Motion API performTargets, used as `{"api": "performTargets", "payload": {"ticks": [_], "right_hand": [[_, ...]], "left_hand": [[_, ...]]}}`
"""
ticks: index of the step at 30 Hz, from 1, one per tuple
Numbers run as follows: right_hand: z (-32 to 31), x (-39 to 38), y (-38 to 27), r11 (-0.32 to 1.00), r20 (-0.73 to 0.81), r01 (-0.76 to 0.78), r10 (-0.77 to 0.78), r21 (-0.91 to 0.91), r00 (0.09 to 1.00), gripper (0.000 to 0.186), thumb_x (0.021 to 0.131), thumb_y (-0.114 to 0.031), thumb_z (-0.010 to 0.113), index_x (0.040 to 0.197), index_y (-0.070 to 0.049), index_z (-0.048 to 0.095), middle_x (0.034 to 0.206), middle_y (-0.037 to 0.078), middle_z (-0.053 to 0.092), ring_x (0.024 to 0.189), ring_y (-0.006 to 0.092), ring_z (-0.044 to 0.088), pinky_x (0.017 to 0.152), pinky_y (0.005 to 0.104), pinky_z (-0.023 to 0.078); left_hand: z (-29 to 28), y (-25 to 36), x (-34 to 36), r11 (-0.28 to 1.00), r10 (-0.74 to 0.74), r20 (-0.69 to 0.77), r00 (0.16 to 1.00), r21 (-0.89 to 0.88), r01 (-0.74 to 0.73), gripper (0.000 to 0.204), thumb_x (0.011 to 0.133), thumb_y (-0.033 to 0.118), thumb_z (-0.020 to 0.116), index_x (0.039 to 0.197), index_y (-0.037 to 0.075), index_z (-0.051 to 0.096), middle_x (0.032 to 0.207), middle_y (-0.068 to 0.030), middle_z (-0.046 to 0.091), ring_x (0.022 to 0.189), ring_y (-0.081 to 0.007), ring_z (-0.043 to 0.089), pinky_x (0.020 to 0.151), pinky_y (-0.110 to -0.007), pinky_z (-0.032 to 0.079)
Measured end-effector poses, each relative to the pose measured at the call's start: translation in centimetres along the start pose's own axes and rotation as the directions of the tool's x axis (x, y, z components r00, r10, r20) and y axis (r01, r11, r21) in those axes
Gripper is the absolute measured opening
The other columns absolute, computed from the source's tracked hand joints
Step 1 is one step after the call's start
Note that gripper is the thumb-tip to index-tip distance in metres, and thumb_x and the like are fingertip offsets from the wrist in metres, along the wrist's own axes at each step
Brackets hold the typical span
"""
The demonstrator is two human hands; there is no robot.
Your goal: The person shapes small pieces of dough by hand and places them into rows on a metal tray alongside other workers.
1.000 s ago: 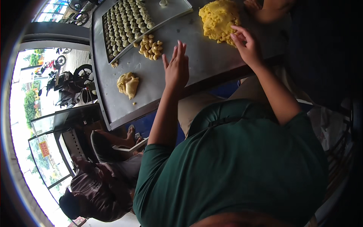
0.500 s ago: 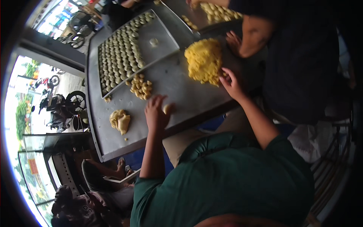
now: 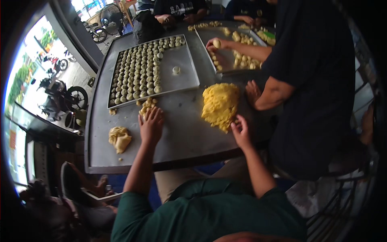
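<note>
My left hand (image 3: 151,126) lies palm down with fingers stretched out, their tips at a small pile of pale dough pieces (image 3: 147,105). Whatever is under the palm is hidden. At the lower right edge of a big crumbly yellow mound of filling (image 3: 220,104), my right hand (image 3: 242,134) has its fingers loosely bent and the thumb apart from them; its fingertips are by the crumbs. To the left of my left hand sits a soft folded lump of dough (image 3: 119,139).
Beyond my left hand, a metal tray (image 3: 183,60) holds rows of round filled balls and one separate ball. A co-worker's hand (image 3: 253,93) rests beside the mound; another hand (image 3: 213,44) holds a ball over a second tray (image 3: 219,72). More people stand at the far side.
The view has shifted, showing more of the far table. My left hand has moved to the dough pieces, away from a pale ball beside it. My right hand stays by the filling.
</note>
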State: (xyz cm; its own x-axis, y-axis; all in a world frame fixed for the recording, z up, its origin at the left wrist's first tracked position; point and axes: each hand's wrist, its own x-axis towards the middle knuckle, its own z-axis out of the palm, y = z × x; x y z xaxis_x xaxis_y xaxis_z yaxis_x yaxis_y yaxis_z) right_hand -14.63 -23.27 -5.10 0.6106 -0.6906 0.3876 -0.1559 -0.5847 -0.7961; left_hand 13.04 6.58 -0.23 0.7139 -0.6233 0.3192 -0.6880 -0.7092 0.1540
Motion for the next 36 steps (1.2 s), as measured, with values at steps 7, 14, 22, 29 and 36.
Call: {"api": "performTargets", "payload": {"ticks": [7,14,22,29,36], "right_hand": [[-0.8,1.6,-0.8,0.999,-0.155,0.048,-0.048,-0.007,0.987,0.025,0.092,-0.012,0.077,0.116,-0.005,0.072,0.093,0.006,0.071,0.080,0.0180,0.065,0.076,0.0331,0.054],[0.3,1.4,-2.6,0.943,0.050,0.135,-0.126,-0.303,0.991,0.019,0.098,-0.007,0.061,0.113,-0.003,0.072,0.097,0.022,0.070,0.092,0.0412,0.068,0.077,0.0461,0.055],[-3.4,1.3,-5.0,0.955,0.232,0.195,-0.142,-0.224,0.962,0.022,0.090,-0.010,0.072,0.110,-0.003,0.072,0.102,0.018,0.073,0.094,0.0378,0.070,0.085,0.0442,0.057],[-2.5,-0.3,-4.6,0.897,0.423,0.368,-0.243,-0.244,0.873,0.030,0.093,-0.013,0.070,0.120,-0.001,0.071,0.117,0.021,0.072,0.106,0.0376,0.070,0.092,0.0413,0.057],[-1.3,0.5,-4.4,0.829,0.254,0.462,-0.395,-0.315,0.883,0.027,0.083,-0.008,0.079,0.109,-0.003,0.072,0.108,0.015,0.074,0.105,0.0341,0.070,0.093,0.0415,0.057]], "left_hand": [[-1.6,-0.7,2.4,0.992,0.123,-0.063,0.990,0.034,-0.121,0.026,0.089,0.022,0.074,0.114,0.016,0.071,0.125,0.0003,0.070,0.135,-0.0234,0.054,0.122,-0.057,0.026],[-1.0,-0.7,2.4,0.996,0.091,-0.067,0.994,0.030,-0.089,0.009,0.090,0.019,0.071,0.098,0.016,0.069,0.104,-0.0003,0.071,0.111,-0.0220,0.065,0.115,-0.053,0.037],[-1.1,-0.5,1.0,0.830,-0.359,-0.110,0.927,-0.492,0.263,0.019,0.102,0.021,0.059,0.117,0.010,0.056,0.103,-0.0104,0.073,0.101,-0.0329,0.069,0.095,-0.047,0.048],[-2.3,-1.7,-1.1,0.848,-0.297,-0.147,0.944,-0.495,0.190,0.018,0.103,0.014,0.056,0.118,0.009,0.065,0.110,-0.0158,0.072,0.104,-0.0377,0.069,0.087,-0.045,0.054],[-2.5,-3.5,-2.4,0.869,-0.194,-0.034,0.980,-0.470,0.156,0.019,0.099,0.018,0.062,0.115,0.013,0.070,0.122,-0.0125,0.069,0.109,-0.0328,0.068,0.089,-0.044,0.055]]}}
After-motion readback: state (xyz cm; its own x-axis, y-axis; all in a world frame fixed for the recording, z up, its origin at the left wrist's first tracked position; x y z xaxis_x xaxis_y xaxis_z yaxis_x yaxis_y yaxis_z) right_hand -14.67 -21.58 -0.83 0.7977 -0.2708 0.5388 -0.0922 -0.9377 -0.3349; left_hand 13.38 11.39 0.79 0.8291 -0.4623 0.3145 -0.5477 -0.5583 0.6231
